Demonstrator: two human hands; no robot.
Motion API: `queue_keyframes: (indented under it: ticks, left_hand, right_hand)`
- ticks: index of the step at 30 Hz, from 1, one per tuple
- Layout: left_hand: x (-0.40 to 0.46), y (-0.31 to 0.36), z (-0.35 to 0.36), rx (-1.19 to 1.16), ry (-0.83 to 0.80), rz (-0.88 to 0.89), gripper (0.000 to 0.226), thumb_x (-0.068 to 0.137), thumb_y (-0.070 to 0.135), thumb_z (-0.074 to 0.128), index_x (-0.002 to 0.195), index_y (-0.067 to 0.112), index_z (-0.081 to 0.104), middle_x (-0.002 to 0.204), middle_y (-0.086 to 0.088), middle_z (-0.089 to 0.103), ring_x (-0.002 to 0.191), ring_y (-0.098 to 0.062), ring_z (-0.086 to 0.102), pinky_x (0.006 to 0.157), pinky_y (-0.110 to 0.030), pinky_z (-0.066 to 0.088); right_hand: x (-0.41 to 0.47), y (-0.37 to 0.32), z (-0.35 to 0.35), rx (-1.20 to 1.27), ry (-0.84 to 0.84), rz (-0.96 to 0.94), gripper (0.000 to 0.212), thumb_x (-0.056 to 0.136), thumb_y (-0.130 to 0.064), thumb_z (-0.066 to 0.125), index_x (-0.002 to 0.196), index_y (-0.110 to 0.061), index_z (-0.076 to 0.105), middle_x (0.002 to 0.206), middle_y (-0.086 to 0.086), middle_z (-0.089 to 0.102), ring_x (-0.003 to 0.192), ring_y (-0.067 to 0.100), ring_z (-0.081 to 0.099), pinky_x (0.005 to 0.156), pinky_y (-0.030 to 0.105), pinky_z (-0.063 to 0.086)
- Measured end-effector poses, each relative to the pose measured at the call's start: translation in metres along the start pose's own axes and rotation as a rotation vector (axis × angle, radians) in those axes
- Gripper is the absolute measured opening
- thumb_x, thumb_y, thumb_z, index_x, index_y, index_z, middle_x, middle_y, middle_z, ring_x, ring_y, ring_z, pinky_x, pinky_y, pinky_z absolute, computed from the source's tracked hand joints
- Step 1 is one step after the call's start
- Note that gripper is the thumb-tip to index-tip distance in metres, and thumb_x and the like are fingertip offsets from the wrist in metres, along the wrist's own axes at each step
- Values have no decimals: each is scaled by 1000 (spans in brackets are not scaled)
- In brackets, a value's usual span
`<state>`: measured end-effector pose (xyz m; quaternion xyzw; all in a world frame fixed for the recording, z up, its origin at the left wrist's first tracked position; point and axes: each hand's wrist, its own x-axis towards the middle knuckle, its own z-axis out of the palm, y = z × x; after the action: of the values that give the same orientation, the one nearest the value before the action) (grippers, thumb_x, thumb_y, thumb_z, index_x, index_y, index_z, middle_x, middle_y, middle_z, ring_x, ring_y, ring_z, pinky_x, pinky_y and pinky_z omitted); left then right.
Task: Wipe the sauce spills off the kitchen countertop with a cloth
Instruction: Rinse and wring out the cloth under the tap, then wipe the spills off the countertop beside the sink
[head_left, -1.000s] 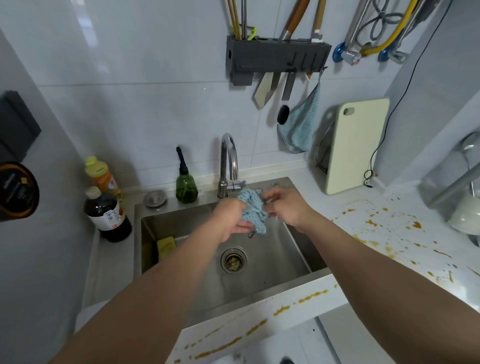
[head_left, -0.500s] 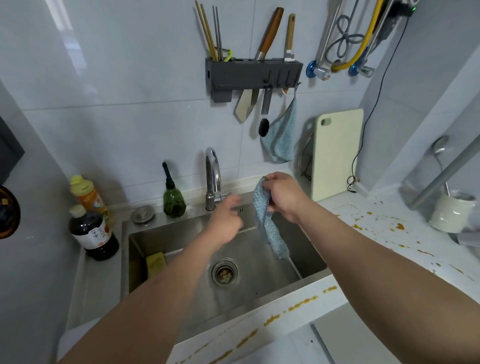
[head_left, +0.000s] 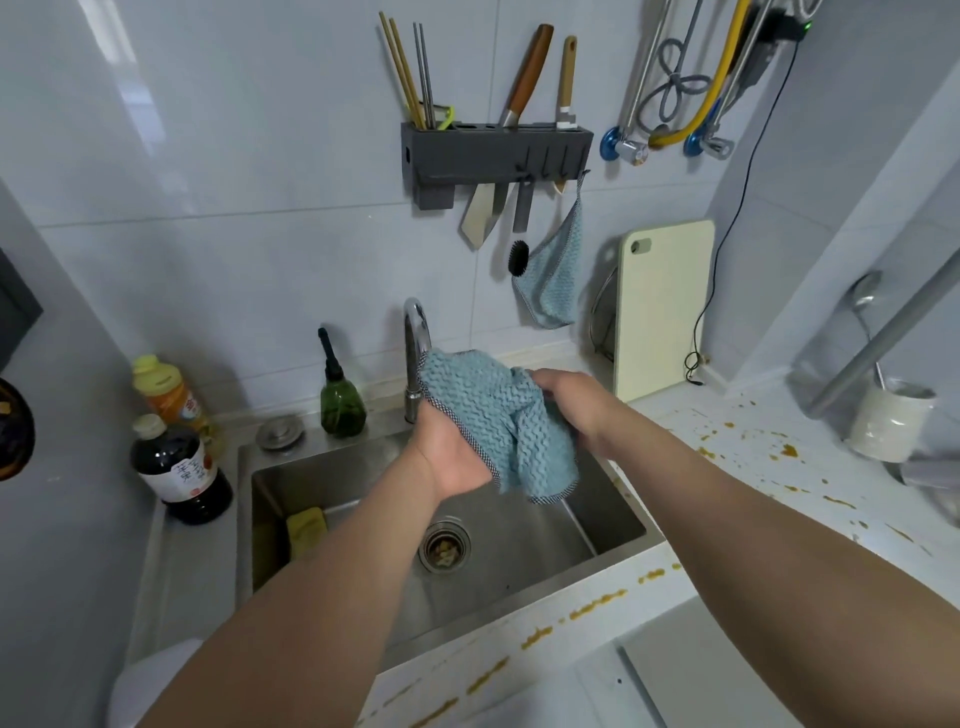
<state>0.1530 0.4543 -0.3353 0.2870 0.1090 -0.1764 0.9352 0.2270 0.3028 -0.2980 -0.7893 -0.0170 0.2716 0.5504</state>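
Both my left hand (head_left: 449, 457) and right hand (head_left: 574, 405) grip the blue cloth (head_left: 498, 415) over the sink (head_left: 618, 525); sauce spills (head_left: 597, 605) on desk (head_left: 841, 499); bottle (head_left: 179, 467) label unreadable.

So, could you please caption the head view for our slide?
Both hands hold a blue cloth above the sink; countertop sauce-spattered.

Both bare forearms extended forward, left hand (head_left: 451, 457) palm up, gripping cloth (head_left: 498, 415), right hand (head_left: 576, 402) clutching it

Sink (head_left: 618, 525) in the middle, bottles (head_left: 179, 467) on its left, spattered countertop (head_left: 779, 499) right, knife rack (head_left: 496, 156) on the far wall.
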Motion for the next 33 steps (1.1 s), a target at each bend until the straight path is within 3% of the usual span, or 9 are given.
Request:
queue_keyframes:
  ticks: [2, 6, 10, 14, 18, 22, 24, 28, 33]
  left_hand:
    - [-6, 2, 2, -8, 44, -39, 89, 95, 76, 33, 135, 3, 66, 140, -26, 60, 126, -45, 60, 110, -64, 41]
    - [-7, 5, -21, -25, 261, -109, 88, 97, 73, 22, 132, 4, 64, 133, -28, 65, 119, -45, 63, 106, -67, 44]
    - [-10, 4, -57, -20, 511, -59, 49, 106, 35, 33, 129, -1, 58, 132, -26, 64, 115, -42, 66, 101, -65, 49]
    - [-13, 10, -62, 296, 554, 31, 23, 99, 9, 57, 119, -2, 60, 117, -15, 72, 102, -31, 72, 89, -49, 60]
    - [-8, 13, -52, 540, 624, 98, 30, 79, -5, 77, 108, -5, 68, 109, -15, 76, 97, -31, 75, 84, -46, 62]
    - [0, 15, -33, 818, 756, 182, 40, 67, -8, 83, 103, -6, 65, 107, -15, 70, 99, -32, 68, 92, -41, 56]
    - [7, 12, -25, 862, 791, 175, 38, 71, -10, 81, 103, -5, 62, 101, -12, 67, 93, -28, 66, 86, -35, 55]
    - [23, -2, -4, 749, 734, 127, 45, 68, -12, 81, 110, -9, 64, 116, -17, 71, 103, -34, 70, 97, -50, 56]
    - [51, -39, 30, 825, 650, 77, 94, 46, 3, 98, 127, -8, 50, 124, -8, 67, 115, -27, 64, 106, -54, 50]
  right_hand:
    - [-10, 8, 11, 191, -234, 167, 48, 95, -49, 50, 117, -13, 74, 115, 9, 76, 109, 30, 71, 102, 47, 52]
    - [7, 26, 15, 351, 118, 118, 35, 90, -29, 46, 100, -7, 71, 121, 27, 69, 92, 33, 71, 90, 74, 49]
    - [5, 29, 1, 517, 404, 84, 22, 97, -22, 64, 110, -5, 66, 102, 13, 73, 91, 30, 72, 87, 50, 60]
    - [3, 36, -13, 308, 468, -8, 29, 88, -13, 76, 111, 2, 67, 100, 12, 70, 99, 35, 70, 89, 54, 59]
    - [-2, 36, -28, 183, 263, -90, 32, 78, 5, 79, 107, -3, 68, 100, 15, 71, 88, 30, 68, 78, 44, 55]
    - [-6, 37, -50, -200, 391, -231, 26, 71, 0, 80, 91, -14, 73, 84, 5, 73, 73, 21, 64, 74, 37, 54]
    - [-10, 36, -68, -126, 417, -208, 29, 69, 2, 81, 92, -12, 72, 79, 5, 70, 69, 22, 59, 71, 38, 53]
    - [-21, 44, -105, -157, 489, -236, 21, 73, 2, 80, 86, -12, 70, 75, 6, 67, 54, 17, 51, 51, 26, 42]
    - [-40, 56, -154, -190, 534, -204, 13, 87, -5, 62, 77, -13, 60, 66, 2, 54, 54, 20, 43, 47, 26, 32]
